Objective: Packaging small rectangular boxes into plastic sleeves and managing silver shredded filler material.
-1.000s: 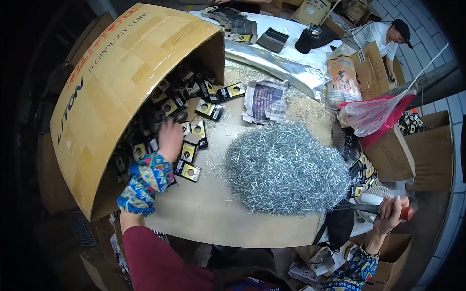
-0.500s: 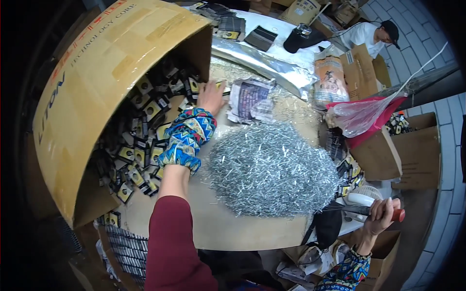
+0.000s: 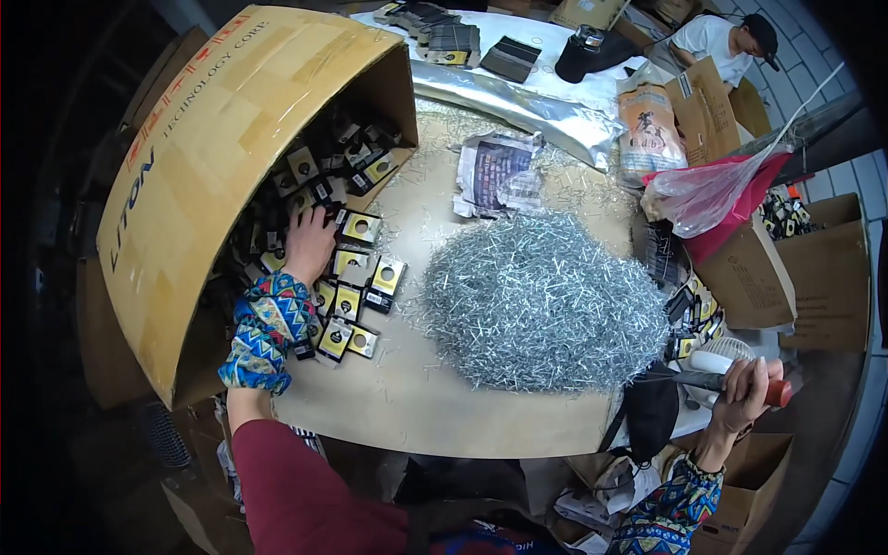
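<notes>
My left hand [image 3: 311,245] rests on the small black-and-yellow boxes [image 3: 349,302] at the mouth of a large carton tipped on its side. Its fingers are bent and apart over the boxes; no box shows lifted in it. Several of these boxes lie loose on the table in front of the carton. Over at the right edge, my right hand [image 3: 743,390] is closed around a red-ended handle tool [image 3: 780,393]. The tool's thin far end points at a big heap of silvery metal pins [image 3: 550,305]; its tip is hard to make out.
The large carton [image 3: 213,139] takes up the left side. Behind the heap are a crumpled printed sheet [image 3: 499,176], silvery foil [image 3: 527,111] and a dark bottle [image 3: 580,54]. A small white fan [image 3: 726,350] stands at right. A person in a cap [image 3: 731,46] is at back right.
My left hand has drawn back from the carton's far edge, toward me and left. More small boxes now lie spread on the table before the carton. My right hand keeps its grip.
</notes>
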### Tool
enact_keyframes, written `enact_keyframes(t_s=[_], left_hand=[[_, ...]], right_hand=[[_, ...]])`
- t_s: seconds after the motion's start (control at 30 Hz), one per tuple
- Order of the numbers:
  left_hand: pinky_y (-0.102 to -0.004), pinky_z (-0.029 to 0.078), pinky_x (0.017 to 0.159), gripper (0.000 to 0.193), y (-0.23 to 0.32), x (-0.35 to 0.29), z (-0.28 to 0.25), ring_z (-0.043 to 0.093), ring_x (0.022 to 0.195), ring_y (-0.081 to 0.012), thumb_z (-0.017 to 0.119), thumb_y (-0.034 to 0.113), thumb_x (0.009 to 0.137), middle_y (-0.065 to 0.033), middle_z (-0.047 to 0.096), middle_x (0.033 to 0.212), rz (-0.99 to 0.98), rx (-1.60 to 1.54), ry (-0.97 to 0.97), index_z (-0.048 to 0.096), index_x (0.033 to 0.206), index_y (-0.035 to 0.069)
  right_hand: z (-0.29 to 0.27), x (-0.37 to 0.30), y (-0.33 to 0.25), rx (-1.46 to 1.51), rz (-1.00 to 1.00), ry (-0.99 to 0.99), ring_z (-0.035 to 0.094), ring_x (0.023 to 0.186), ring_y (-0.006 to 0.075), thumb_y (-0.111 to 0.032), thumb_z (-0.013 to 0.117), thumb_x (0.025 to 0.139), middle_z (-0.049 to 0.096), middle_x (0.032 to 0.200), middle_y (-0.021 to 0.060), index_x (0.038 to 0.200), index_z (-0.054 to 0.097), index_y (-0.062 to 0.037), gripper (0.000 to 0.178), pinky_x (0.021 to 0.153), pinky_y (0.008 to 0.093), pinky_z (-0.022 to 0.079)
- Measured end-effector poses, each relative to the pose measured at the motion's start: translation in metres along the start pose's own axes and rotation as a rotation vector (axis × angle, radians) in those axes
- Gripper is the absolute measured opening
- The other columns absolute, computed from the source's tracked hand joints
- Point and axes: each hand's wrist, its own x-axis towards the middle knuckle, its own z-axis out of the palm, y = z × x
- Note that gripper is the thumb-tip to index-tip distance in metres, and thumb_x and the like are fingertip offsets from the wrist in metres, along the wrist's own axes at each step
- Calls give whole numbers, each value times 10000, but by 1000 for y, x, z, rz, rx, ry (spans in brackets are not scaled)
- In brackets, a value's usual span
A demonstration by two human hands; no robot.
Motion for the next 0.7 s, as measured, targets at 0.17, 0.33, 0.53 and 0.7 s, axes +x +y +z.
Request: enact_keyframes(t_s=[0.17, 0.33, 0.53, 0.7], left_hand=[[-471, 414, 952, 401, 77, 6, -35, 502, 1145, -351, 652, 237, 774, -155, 548, 1228, 17, -496, -154, 590, 1125, 55], [-505, 232, 1115, 541, 68, -31, 30, 331, 1353, -312, 588, 281, 816, -142, 441, 1389, 155, 22, -152, 488, 1297, 54], [-477, 372, 977, 336, 105, 46, 14, 505, 1109, -330, 605, 179, 806, -122, 586, 1148, -29, -527, 32, 626, 1091, 2], [-339, 492, 733, 356, 132, 153, 87, 631, 775, -215, 651, 254, 828, -99, 673, 896, -734, -1517, -144, 646, 1074, -3]], right_hand=[[-8, -5, 0, 3, -9, 20, 266, 357, 64, -103, 502, 930, 304, 448, -25, 703, 359, -103, 268, 404, 218, 244], [4, -9, 3, 32, -20, 18, 266, 361, 61, -100, 495, 929, 295, 455, -27, 717, 360, -99, 252, 398, 221, 248], [-9, -11, -3, 49, -36, 28, 261, 360, 64, -96, 490, 924, 296, 461, -26, 726, 344, -104, 246, 398, 217, 256], [9, -16, -4, 83, -16, 5, 257, 343, 70, -95, 477, 936, 296, 452, -36, 704, 356, -107, 262, 404, 224, 289]])
